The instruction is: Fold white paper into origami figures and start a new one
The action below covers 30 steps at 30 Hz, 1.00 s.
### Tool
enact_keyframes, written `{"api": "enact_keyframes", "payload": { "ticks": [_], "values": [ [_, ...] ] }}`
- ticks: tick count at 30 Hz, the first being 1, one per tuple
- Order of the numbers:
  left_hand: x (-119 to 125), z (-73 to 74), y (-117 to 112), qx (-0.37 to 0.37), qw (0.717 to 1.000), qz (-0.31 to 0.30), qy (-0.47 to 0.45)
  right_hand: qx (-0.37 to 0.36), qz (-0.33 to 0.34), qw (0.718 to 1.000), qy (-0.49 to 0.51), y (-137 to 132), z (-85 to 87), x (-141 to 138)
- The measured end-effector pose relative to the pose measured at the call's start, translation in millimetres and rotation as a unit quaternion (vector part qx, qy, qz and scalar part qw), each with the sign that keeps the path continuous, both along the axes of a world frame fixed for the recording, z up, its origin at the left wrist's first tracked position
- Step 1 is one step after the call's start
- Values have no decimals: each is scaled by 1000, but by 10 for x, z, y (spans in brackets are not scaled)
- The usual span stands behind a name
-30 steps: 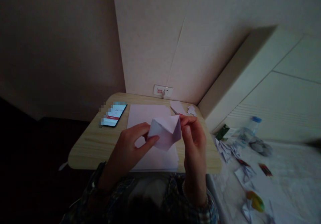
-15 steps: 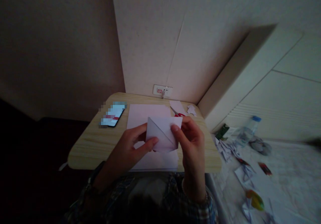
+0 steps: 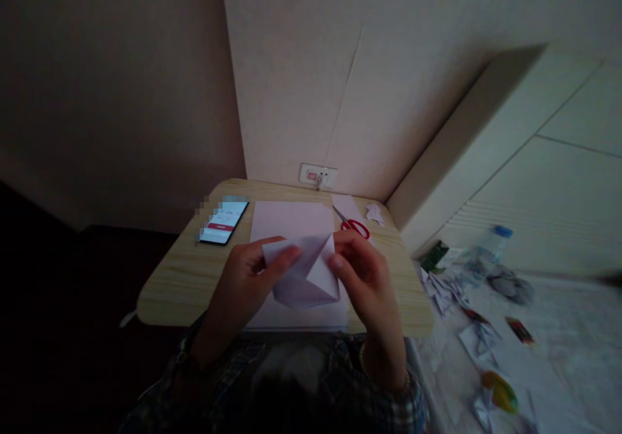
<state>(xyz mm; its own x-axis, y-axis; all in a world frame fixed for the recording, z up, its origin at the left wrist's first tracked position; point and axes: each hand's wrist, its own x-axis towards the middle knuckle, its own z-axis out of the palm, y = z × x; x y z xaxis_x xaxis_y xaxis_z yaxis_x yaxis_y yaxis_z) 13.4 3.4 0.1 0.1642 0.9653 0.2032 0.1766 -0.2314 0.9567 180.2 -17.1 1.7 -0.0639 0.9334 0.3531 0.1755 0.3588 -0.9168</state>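
Between my two hands is a folded sheet of white paper [image 3: 306, 278], held up over the table, with one flap standing out from the rest on its right half. My left hand [image 3: 253, 272] pinches its left part, thumb on the near face and fingers behind. On the right edge, my right hand [image 3: 362, 272] grips the paper between thumb and fingers. Below it lies a stack of white paper [image 3: 291, 217]. Red-handled scissors [image 3: 354, 227] rest just beyond my right hand, partly over a white paper strip [image 3: 344, 202].
A lit phone [image 3: 223, 222] lies on the left of the wooden table [image 3: 170, 291]. Folded paper [image 3: 374, 214] sits at the back right, near a wall socket [image 3: 317, 175]. On the bed [image 3: 573, 330] are a plastic bottle [image 3: 493, 243], several folded papers [image 3: 440, 291] and a yellow-green object [image 3: 500, 392].
The paper was a flat square with a diagonal fold line; now its flap is lifted and its layers are spread. My left thumb has moved up to its upper left.
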Motion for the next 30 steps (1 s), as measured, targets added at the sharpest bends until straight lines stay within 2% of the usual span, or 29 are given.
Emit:
{"api": "enact_keyframes", "payload": {
  "ticks": [5,13,19,24,27,30],
  "values": [
    [20,14,-3,-24,998,50,-35,-19,110,994,-5,-23,18,72],
    [-22,-38,-2,-38,998,2,-58,-20,58,997,-48,-13,-3,12],
    [-33,-31,22,-68,997,-13,-34,-48,75,993,-81,-21,-33,41],
    [-20,22,17,-69,997,-2,26,-61,87,992,-60,-9,-18,69],
    [-21,25,19,-69,997,5,22,-61,102,992,-42,-6,4,75],
    [-31,14,30,-79,997,-17,16,-66,82,993,-47,0,9,73]
  ]
}}
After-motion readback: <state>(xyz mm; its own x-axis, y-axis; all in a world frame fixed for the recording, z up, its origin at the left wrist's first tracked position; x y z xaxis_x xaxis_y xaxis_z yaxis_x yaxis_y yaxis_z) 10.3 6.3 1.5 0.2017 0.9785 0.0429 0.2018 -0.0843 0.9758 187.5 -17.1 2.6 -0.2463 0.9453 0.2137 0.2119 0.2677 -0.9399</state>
